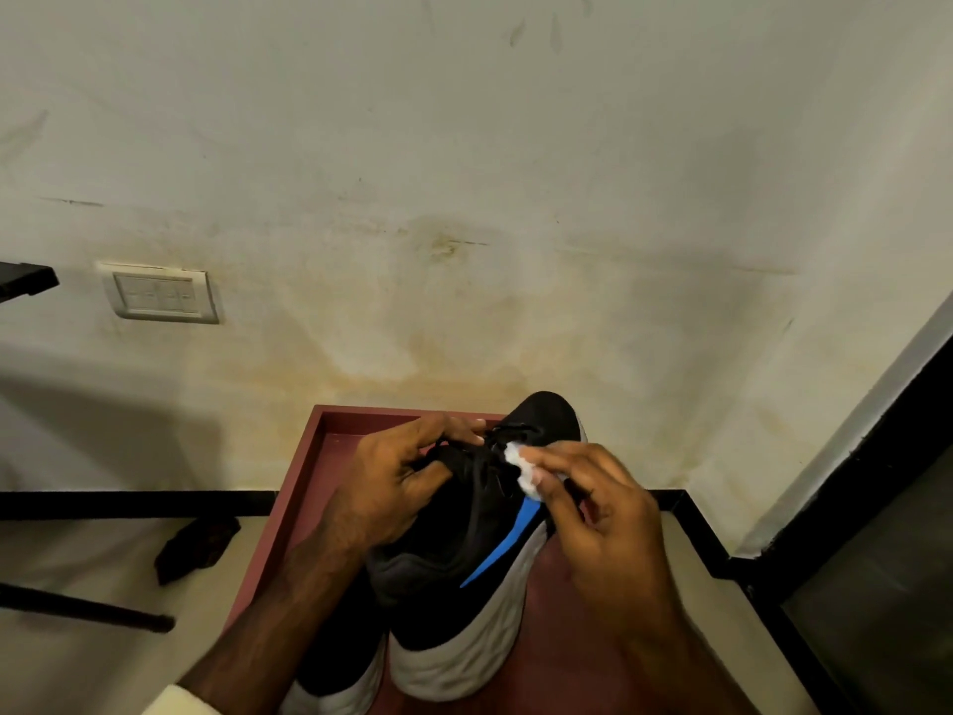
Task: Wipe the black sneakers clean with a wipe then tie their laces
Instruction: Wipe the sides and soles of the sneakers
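A black sneaker (464,554) with a white sole and a blue stripe stands heel toward me on a maroon tray (304,482). My left hand (397,482) grips its laced upper on the left side, fingers curled into the laces. My right hand (603,523) pinches a small crumpled white wipe (523,469) and holds it against the sneaker's laces near the toe. A second black sneaker (340,663) lies partly hidden under my left forearm, only its heel and white sole showing.
The tray sits on a pale floor against a stained wall with a black skirting (129,503). A dark crumpled cloth (196,549) lies left of the tray, a dark rod (87,608) beyond it. A wall switch plate (160,294) is at left, a dark door frame (851,482) at right.
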A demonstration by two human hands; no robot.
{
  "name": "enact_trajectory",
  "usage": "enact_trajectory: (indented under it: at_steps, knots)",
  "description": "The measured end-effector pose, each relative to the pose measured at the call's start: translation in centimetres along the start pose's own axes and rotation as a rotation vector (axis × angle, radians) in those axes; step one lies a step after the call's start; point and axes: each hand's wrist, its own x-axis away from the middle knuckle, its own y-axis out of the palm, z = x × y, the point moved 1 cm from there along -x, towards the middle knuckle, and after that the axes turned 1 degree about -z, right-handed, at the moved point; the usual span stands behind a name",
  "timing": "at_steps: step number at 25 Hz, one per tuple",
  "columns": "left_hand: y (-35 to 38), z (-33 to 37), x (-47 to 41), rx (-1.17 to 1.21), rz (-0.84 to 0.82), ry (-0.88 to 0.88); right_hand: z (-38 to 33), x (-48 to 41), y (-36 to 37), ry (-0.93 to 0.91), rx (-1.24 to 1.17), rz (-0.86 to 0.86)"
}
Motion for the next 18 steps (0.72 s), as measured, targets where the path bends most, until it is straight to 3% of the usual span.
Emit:
enact_trajectory:
  at_steps: [2,4,7,9,12,14,18]
  knots:
    - [-0.3,-0.2,0.0,-0.006,0.015,0.006,-1.9,1.3,0.6,-0.141,-0.022,-0.112]
    - [-0.5,-0.1,0.1,0.012,0.021,0.011,-1.6,0.9,0.5,-0.208,0.026,-0.12]
    - [-0.2,0.4,0.4,0.006,0.015,0.084,1.6,-1.6,-1.3,0.028,0.104,0.087]
    - [0.0,0.6,0.7,-0.062,-0.007,0.157,2.1,-1.7,-1.4,0.097,0.091,0.125]
    - [-0.2,0.9,0.9,-0.197,-0.041,0.187,-0.6,0.0,0.2,-0.055,-0.097,-0.078]
    - [-0.2,1.1,1.0,-0.258,-0.056,0.22,-0.8,0.2,0.3,-0.148,-0.043,-0.129]
    - [0.3,2.0,1.4,-0.42,-0.095,0.326,2.8,-2.2,-1.3,0.081,0.116,0.121]
